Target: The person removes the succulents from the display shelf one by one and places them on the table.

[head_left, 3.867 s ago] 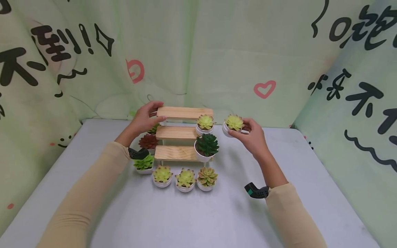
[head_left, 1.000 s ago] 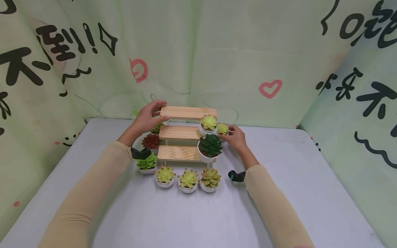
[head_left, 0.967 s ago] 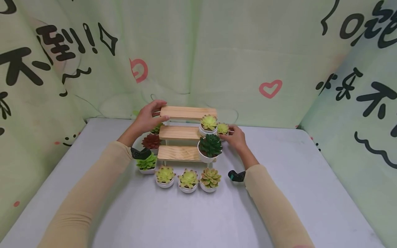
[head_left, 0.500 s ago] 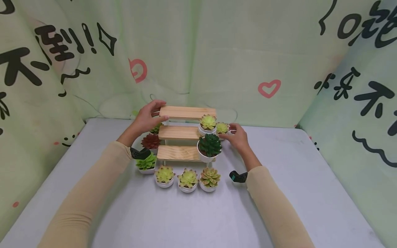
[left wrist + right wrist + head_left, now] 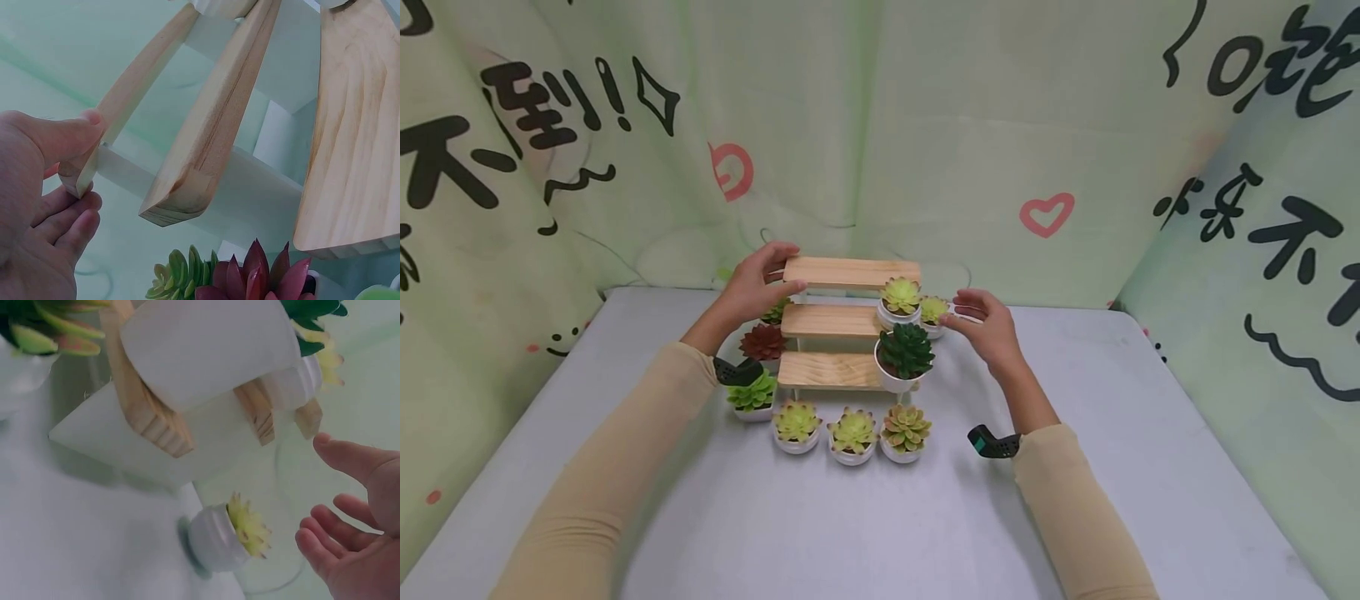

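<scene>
My left hand [image 5: 758,287] grips the left end of the top board of a three-tier wooden plant stand [image 5: 831,321]. In the left wrist view its thumb [image 5: 81,134] lies on one side of the board and its fingers on the other. My right hand [image 5: 988,329] is beside a small potted yellow-green succulent [image 5: 228,540], fingers spread and holding nothing; a gap shows between them in the right wrist view. That pot stands on the table to the right of the stand. A dark green succulent [image 5: 906,352] and a yellow-green succulent [image 5: 900,298] sit at the right ends of the lower and middle boards.
Three potted succulents [image 5: 852,433] line the front of the stand on the white table [image 5: 880,533]. Along its left side are a bright green one [image 5: 752,392], a red one [image 5: 763,342] and another green one [image 5: 773,312]. A printed curtain [image 5: 940,150] hangs behind.
My right hand has carried the yellow-green succulent in toward the stand, set it down and let go, then drawn back slightly right. The left hand has kept its grip on the top board.
</scene>
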`<state>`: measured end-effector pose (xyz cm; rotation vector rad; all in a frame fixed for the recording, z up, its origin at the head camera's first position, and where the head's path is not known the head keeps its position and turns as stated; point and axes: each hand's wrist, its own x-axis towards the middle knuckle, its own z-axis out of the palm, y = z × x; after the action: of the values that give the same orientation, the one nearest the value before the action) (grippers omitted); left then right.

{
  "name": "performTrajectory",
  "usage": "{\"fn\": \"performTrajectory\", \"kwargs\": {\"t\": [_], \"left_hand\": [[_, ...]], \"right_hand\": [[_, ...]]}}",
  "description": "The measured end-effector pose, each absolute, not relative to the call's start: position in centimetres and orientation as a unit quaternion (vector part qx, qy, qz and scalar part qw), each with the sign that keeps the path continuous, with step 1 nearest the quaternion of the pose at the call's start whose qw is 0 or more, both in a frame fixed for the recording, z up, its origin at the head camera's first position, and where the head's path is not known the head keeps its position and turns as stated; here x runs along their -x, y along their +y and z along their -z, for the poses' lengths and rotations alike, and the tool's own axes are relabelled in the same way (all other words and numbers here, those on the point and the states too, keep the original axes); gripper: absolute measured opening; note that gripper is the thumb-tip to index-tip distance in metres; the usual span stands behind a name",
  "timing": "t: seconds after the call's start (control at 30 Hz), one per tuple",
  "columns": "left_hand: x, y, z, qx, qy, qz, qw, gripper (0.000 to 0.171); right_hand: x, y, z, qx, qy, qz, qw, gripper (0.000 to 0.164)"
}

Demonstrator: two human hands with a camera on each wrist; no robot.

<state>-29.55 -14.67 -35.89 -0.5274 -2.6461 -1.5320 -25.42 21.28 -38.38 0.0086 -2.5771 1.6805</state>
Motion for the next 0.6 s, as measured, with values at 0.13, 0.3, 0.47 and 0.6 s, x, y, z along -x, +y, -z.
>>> {"fn": "performTrajectory", "kwargs": {"t": [0.13, 0.3, 0.47, 0.6], "left_hand": [[29.6, -14.7, 36.0, 0.170, -0.852, 0.495, 0.020, 0.059], [29.6, -14.7, 36.0, 0.169, -0.854, 0.492, 0.023, 0.059], [29.4, -14.6, 35.9, 0.171, -0.851, 0.497, 0.021, 0.059], [29.3, -14.5, 35.8, 0.173, -0.850, 0.498, 0.022, 0.058]], "right_hand": [[24.7, 20.8, 37.5, -0.044, -0.828, -0.558, 0.031, 0.055], [24.2, 19.9, 36.7, -0.082, -0.828, -0.554, 0.031, 0.053], [24.2, 19.3, 36.7, -0.106, -0.824, -0.556, 0.031, 0.052], [24.4, 18.8, 36.7, -0.120, -0.817, -0.563, 0.025, 0.052]]}}
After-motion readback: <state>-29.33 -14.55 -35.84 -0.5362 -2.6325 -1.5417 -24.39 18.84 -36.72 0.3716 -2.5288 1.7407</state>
